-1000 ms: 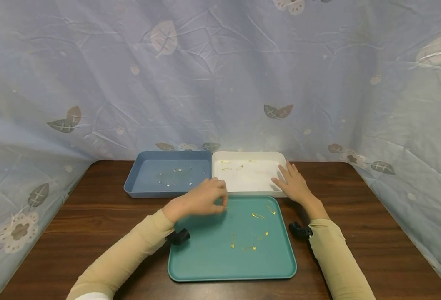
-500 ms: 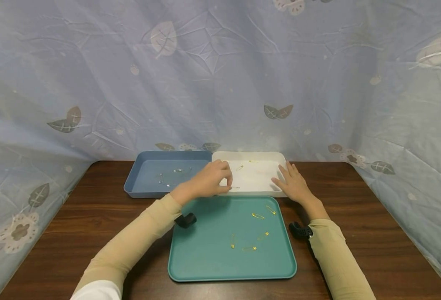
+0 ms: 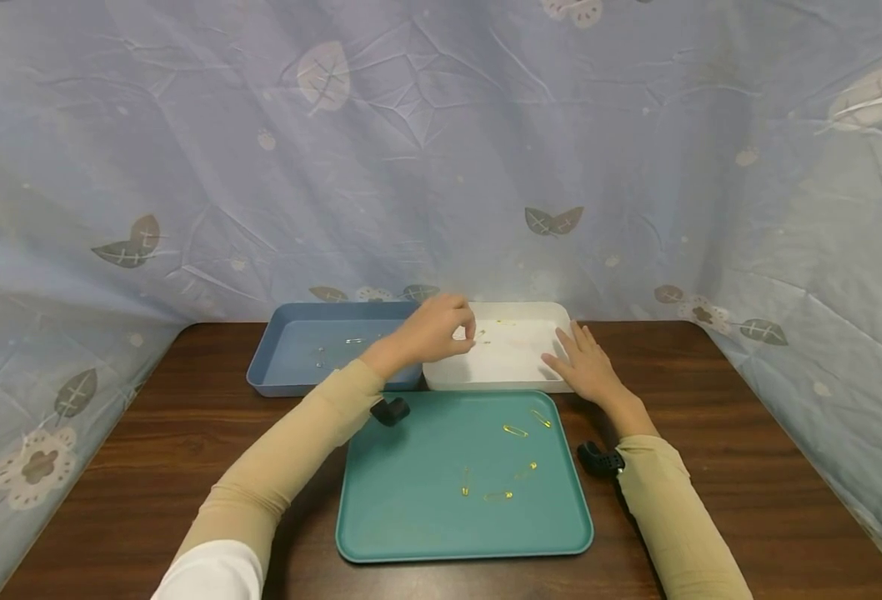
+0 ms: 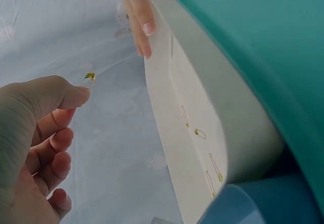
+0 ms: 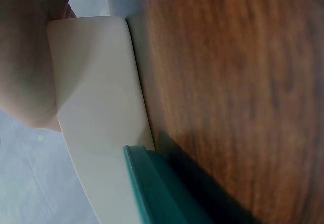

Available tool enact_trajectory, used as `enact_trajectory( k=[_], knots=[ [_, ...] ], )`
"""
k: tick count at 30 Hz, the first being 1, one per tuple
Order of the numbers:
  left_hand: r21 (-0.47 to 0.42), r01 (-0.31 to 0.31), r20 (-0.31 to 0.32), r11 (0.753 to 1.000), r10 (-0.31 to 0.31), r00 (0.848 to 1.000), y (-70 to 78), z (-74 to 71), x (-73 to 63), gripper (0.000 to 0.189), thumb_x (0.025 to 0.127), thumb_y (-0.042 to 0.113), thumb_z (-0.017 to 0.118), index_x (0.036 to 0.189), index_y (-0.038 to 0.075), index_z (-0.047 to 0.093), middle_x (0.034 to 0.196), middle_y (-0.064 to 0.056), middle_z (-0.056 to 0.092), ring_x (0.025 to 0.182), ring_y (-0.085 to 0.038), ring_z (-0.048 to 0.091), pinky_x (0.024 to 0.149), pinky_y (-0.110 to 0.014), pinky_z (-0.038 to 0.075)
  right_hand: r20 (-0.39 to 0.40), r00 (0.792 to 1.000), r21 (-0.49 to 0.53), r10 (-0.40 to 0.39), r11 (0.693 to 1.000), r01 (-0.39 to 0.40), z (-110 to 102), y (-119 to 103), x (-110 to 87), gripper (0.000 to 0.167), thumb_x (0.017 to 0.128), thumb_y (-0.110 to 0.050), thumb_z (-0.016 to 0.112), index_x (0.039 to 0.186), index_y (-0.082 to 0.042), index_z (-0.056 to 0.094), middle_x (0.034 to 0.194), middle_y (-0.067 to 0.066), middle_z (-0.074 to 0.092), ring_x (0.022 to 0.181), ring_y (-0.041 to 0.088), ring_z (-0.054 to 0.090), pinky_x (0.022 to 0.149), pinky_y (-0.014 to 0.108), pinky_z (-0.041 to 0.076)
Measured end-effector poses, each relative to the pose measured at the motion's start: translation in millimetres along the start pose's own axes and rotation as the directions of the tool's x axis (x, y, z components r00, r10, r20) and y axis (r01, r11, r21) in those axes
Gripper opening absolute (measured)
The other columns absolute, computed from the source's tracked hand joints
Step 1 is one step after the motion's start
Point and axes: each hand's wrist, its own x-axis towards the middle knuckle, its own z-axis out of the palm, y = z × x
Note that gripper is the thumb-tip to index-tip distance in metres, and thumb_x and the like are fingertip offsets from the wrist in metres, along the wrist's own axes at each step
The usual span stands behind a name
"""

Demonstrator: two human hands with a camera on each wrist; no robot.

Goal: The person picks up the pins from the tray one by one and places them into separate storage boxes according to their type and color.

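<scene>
Gold safety pin [image 4: 90, 76] sits in the tips of the left hand [image 3: 437, 327], over the 9 o'clock side of the white tray [image 3: 519, 360]; we can't judge its height above the floor there. Progress: from the teal tray's [image 3: 403, 517] middle, white is near 12:30, blue tray [image 3: 287, 342] near 10:30. We count four gold pins lying in white in the left wrist view, e.g. a looped one [image 4: 200, 133], and treat those as done. Blue has silver-looking pins [image 3: 354, 340]; the left arm covers part of that tray, so no firm count. Left over on teal: five gold pins, one about 1:30 [image 3: 516, 431], one 2 o'clock [image 3: 541, 418], one 3 o'clock [image 3: 526, 471], one 4 o'clock [image 3: 498, 496], one near centre [image 3: 466, 482]. No silver seen on teal, so we'd call silver finished and gold about half through, held pin included. Pose: left forearm comes in from 7 o'clock, passing over teal's 11 o'clock corner; thumb and forefinger are pinched on the pin, head end sticking out past the thumb, other fingers curled below. Right forearm comes in from 5 o'clock; right hand [image 3: 589, 367] lies at white's 3 o'clock edge, fingers straight and spread apart, no pin in them, and we judge it is just steadying the tray.
</scene>
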Motion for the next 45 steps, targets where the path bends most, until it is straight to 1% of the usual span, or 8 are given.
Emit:
enact_trajectory(
  k=[7,13,19,24,28,33,39,45],
  knots=[
    [0.017,0.050,-0.025,0.999,-0.049,0.998,-1.5,5.5,16.7,0.011,0.093,0.027,0.065,0.086,0.019,0.067,0.100,-0.004,0.060,0.092,-0.022,0.051,0.083,-0.039,0.042,0.001,1.000,0.014,-0.001,1.000,0.001,0,-1,-1.1,0.074,0.101,-0.048,0.042,0.154,-0.001,0.021,0.161,0.028,0.005,0.148,0.050,0.003,0.115,0.069,0.010],
    [0.004,0.110,-0.055,0.994,-0.110,0.992,-5.9,10.7,30.9,0.010,0.093,0.025,0.065,0.088,0.017,0.069,0.100,-0.004,0.058,0.090,-0.022,0.049,0.081,-0.038,0.041,-0.003,1.000,-0.004,-0.004,1.000,0.004,0,0,-0.9,0.074,0.101,-0.049,0.042,0.154,-0.001,0.022,0.161,0.029,0.006,0.147,0.050,0.004,0.115,0.068,0.010],
    [0.015,0.176,-0.077,0.984,-0.174,0.982,-16.3,17.3,44.2,0.010,0.094,0.024,0.064,0.093,0.016,0.071,0.109,-0.005,0.061,0.100,-0.025,0.053,0.091,-0.042,0.044,-0.001,1.000,-0.005,-0.004,1.000,0.004,0,0,-1.2,0.075,0.101,-0.050,0.041,0.154,-0.001,0.022,0.161,0.029,0.006,0.147,0.051,0.004,0.115,0.068,0.010],
    [0.008,0.252,-0.072,0.968,-0.250,0.965,-24.2,19.8,52.6,0.011,0.094,0.023,0.063,0.094,0.015,0.072,0.116,-0.006,0.062,0.110,-0.028,0.054,0.099,-0.046,0.043,-0.005,1.000,-0.004,-0.003,1.000,0.003,0,1,-2.0,0.075,0.101,-0.049,0.041,0.154,-0.001,0.022,0.161,0.029,0.006,0.147,0.051,0.004,0.115,0.068,0.011],
    [-0.031,0.297,-0.065,0.954,-0.298,0.952,-29.5,23.1,57.8,0.012,0.094,0.023,0.063,0.094,0.014,0.072,0.115,-0.007,0.062,0.112,-0.029,0.053,0.100,-0.048,0.042,-0.009,1.000,-0.007,-0.003,1.000,0.003,0,2,-2.0,0.074,0.101,-0.049,0.041,0.154,-0.002,0.022,0.161,0.029,0.006,0.147,0.050,0.004,0.115,0.069,0.011],
    [-0.070,0.338,-0.055,0.938,-0.342,0.938,-34.1,27.8,63.7,0.012,0.094,0.024,0.064,0.094,0.015,0.072,0.115,-0.008,0.061,0.112,-0.029,0.053,0.098,-0.048,0.044,-0.011,1.000,-0.012,-0.002,1.000,0.002,1,4,-2.3,0.074,0.101,-0.050,0.041,0.154,-0.002,0.022,0.161,0.028,0.006,0.148,0.050,0.005,0.115,0.068,0.011],
    [-0.107,0.390,-0.039,0.915,-0.395,0.918,-36.6,33.2,69.7,0.012,0.092,0.027,0.068,0.092,0.015,0.072,0.117,-0.008,0.061,0.114,-0.030,0.052,0.100,-0.049,0.042,-0.008,1.000,-0.007,0.002,1.000,-0.002,0,1,-4.2,0.075,0.101,-0.050,0.041,0.154,-0.002,0.022,0.161,0.028,0.007,0.148,0.050,0.005,0.115,0.068,0.010],
    [-0.108,0.430,-0.038,0.896,-0.436,0.899,-35.5,37.2,72.3,0.012,0.091,0.026,0.069,0.092,0.015,0.072,0.114,-0.006,0.062,0.113,-0.029,0.052,0.101,-0.048,0.042,-0.004,1.000,-0.001,0.003,1.000,-0.003,-1,-1,-5.1,0.074,0.101,-0.049,0.041,0.154,-0.001,0.022,0.161,0.028,0.006,0.148,0.050,0.004,0.115,0.068,0.010]
  ],
)
